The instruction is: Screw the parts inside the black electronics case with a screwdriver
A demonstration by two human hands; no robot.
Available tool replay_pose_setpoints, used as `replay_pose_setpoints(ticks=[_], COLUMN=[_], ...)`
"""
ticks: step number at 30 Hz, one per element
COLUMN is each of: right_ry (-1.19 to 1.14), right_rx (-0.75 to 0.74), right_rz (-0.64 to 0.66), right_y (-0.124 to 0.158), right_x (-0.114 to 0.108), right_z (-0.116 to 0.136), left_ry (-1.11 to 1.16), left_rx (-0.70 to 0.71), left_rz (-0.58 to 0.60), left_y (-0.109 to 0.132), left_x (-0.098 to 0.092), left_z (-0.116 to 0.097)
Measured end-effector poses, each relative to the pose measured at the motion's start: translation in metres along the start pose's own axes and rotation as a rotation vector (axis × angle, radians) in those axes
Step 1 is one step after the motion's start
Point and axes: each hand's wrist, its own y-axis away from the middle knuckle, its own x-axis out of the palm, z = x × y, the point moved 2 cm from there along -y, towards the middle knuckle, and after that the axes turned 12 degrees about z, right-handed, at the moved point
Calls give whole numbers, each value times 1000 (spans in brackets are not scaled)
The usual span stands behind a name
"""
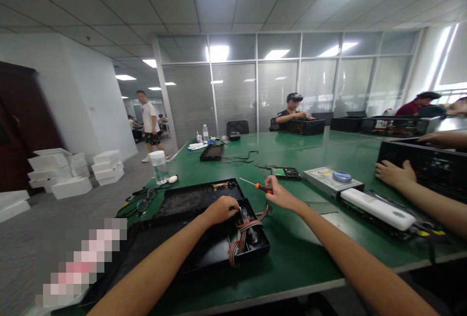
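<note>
The black computer case [215, 250] at six o'clock on the green table [299, 257] already lies open, its striped cable bundle [245, 234] still inside, the left hand [222, 209] curled over it, grip unclear, and the right hand [280, 194] at two o'clock clasping an orange-handled screwdriver [256, 186] off any screw.

A small black metal computer chassis [215, 255] lies flat and open at about 6 o'clock in the view, with a dusty inner panel at its 11 o'clock end. A bundle of red, grey and black wires [242, 239] curls over its 3 o'clock edge. A slim orange-handled screwdriver [260, 187] sits just past the chassis at 1 o'clock, nearly level, with its bare metal tip pointing to 10 o'clock.
</note>
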Motion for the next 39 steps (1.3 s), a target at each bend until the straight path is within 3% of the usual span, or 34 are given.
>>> replay_pose_setpoints(ticks=[5,7,9,11,13,17,24,39], right_ry=[-404,-412,-321,-214,-136,40,257,234], right_rx=[79,108,100,60,44,55,-6,-32], right_rz=[145,52,-120,-273,-347,-338,-254,-260], right_y=[-4,-6,-7,-6,-5,-4,-2,-2], right_x=[-7,-13,-17,-16,-10,1,0,0], right_z=[-5,-5,-4,0,4,9,19,34], left_ry=[78,68,57,61,74,105,153,159], left_rx=[-80,-92,-100,-101,-94,-106,-124,-158], left_rz=[-8,-2,11,22,30,46,51,56], left_y=[-1,-2,-3,-4,-5,-7,-6,-5], left_x=[1,3,3,3,1,1,-1,-8], left_z=[0,-1,0,1,2,5,4,0])
